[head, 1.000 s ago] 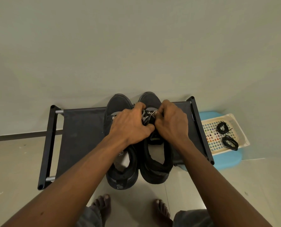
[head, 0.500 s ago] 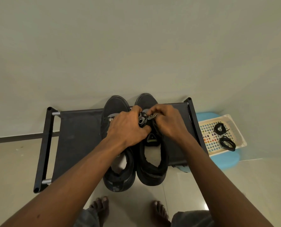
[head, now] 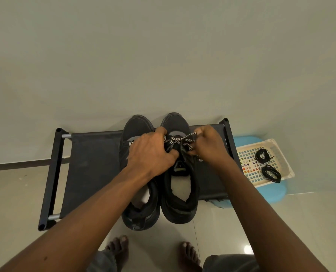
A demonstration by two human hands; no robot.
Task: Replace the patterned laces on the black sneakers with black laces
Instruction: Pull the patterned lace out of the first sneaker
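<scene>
Pinching the patterned lace (head: 185,142) between curled fingers, the right hand (head: 209,149) draws one black-and-white strand out toward the right. The left hand (head: 151,154) closes its grip on the same lace from the other side, its thumb pressed down beside the tongue. The lace crosses between the two grips, still threaded in the upper eyelets of the right sneaker (head: 180,195). The left sneaker (head: 138,214) stands touching it, partly under the left wrist.

Both sneakers sit on a low black shoe rack (head: 94,163). Their heels overhang its near edge and their toes pass its far edge, up to the wall (head: 163,55). The rack's left half is bare fabric, while the right hand works close to the right end rail. Just past that rail a white basket (head: 284,159) rests on a blue stool (head: 275,194), holding two coiled black laces (head: 271,173). Pale floor (head: 16,203) lies around the rack, with two bare feet (head: 118,250) below the heels.

A small tab on the right sneaker's tongue carries a mark too small to read.
</scene>
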